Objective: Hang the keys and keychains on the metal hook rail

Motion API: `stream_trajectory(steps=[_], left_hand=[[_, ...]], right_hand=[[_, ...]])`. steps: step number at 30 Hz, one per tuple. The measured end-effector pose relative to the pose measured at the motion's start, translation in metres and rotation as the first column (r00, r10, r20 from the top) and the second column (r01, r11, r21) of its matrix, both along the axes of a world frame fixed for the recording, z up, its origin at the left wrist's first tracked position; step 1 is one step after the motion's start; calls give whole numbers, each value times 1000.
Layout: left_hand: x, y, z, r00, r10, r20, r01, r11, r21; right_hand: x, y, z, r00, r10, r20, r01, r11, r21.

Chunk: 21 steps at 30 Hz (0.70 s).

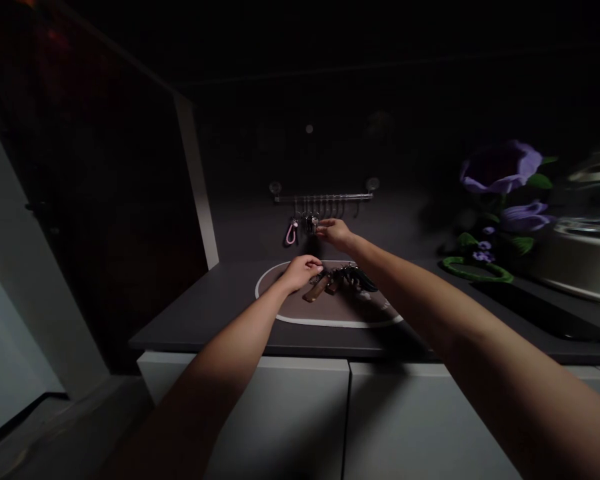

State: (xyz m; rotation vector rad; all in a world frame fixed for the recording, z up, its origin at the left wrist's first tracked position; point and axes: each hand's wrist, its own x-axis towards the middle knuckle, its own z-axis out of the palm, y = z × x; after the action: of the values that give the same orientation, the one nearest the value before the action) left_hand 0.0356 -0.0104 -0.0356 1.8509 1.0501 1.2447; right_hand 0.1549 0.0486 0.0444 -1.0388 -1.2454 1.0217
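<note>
My right hand [334,231] is raised to a metal hook rail [325,197] on the wall, its fingers pinched on a bunch of keys [314,222] just below the hooks. Left of these keys hangs a pink loop strap [291,232]. My left hand [303,272] is lower, over an oval mat [300,313], with curled fingers close to the left end of a pile of keys. What its fingertips hold, if anything, is too dark to make out. In that pile lie a brown key fob [317,289] and a black fob [364,280].
Purple flowers [503,170] with a green ring base [475,270] stand at the right. Beside them are a flat black object [545,313] and a large shiny vessel [580,247]. White cabinet fronts [290,413] lie below the dark countertop [195,313]. A dark door [100,200] is at the left.
</note>
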Motion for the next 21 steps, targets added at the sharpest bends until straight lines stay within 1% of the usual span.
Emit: stream_trajectory(steps=[6,11,21], left_hand=[[3,-6,0,999,-21,-39,21,1000,-9],[5,-8,-2,997,-21,-77,23,1000,18],[1,-10,-2,982,-64,-175,59,998,-30]], right_hand=[[2,-9,-4,1000,16,-14,-16,1000,-18],[5,-16,-11,996,15,-84,-18,999,-32],[20,-37,-37,971,36,-235,-29,999,33]])
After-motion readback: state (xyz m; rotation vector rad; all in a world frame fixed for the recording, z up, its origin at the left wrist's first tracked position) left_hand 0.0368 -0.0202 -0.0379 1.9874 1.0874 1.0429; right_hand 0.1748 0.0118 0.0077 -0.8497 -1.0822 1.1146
